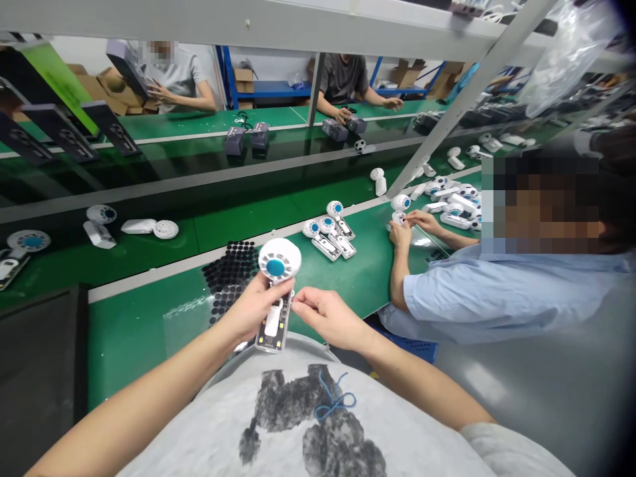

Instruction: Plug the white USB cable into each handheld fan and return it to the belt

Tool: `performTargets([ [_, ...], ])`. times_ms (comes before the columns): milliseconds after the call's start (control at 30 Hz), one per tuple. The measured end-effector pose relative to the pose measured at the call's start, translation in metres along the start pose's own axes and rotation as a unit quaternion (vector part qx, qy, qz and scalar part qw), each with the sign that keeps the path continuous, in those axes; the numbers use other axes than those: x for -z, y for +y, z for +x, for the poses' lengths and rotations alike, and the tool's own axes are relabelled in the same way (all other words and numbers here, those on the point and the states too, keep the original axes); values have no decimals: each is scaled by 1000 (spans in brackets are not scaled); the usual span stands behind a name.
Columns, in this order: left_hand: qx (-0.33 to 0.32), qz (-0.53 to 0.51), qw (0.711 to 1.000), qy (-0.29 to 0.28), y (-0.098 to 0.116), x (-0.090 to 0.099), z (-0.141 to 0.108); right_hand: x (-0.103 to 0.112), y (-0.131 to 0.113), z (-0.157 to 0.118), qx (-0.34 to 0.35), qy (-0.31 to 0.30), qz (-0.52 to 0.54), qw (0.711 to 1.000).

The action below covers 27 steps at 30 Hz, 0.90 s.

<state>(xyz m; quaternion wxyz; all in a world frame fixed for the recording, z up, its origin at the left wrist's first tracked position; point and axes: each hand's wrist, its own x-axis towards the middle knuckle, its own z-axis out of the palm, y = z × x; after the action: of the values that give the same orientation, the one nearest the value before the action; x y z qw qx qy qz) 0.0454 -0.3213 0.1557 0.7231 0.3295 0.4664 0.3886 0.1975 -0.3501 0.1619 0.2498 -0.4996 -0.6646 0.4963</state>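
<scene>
My left hand (252,306) is closed around the neck of a small white handheld fan (279,258). The fan has a round vented head with a blue centre, tilted toward me, and a clear handle showing a dark circuit board and a white part. Beside the handle's right edge, the thumb and fingertips of my right hand (332,318) are pinched together; whatever is between them is hidden. Left of the fan lie sheets of black round stickers (231,265), partly on clear film (186,318). Several similar fans (328,228) with see-through handles lie together beyond my right hand.
A co-worker in a light blue shirt (477,291) handles another fan at right, near a pile of fans (452,199). Beyond the green bench (129,331) runs a belt (223,228) carrying fans. A slanted metal post (447,112) rises ahead; a dark panel (40,371) stands at left.
</scene>
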Motion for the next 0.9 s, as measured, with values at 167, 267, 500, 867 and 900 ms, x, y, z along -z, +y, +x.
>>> performTargets([
  [167, 45, -9, 999, -3, -3, 2, 1, -1, 4, 6, -18, -21, 3, 1000],
  [267, 61, -24, 998, -3, -7, -1, 3, -3, 9, 10, -27, -31, 13, 999],
  [500, 0, -21, 994, 104, -28, 4, 43, 35, 44, 3, -103, 25, 94, 990],
  [867, 109, -82, 962, 235, -72, -16, 195, 53, 125, -31, -202, 115, 220, 947],
  [900, 122, -77, 962, 233, -77, -30, 209, 52, 130, -31, -206, 115, 223, 946],
])
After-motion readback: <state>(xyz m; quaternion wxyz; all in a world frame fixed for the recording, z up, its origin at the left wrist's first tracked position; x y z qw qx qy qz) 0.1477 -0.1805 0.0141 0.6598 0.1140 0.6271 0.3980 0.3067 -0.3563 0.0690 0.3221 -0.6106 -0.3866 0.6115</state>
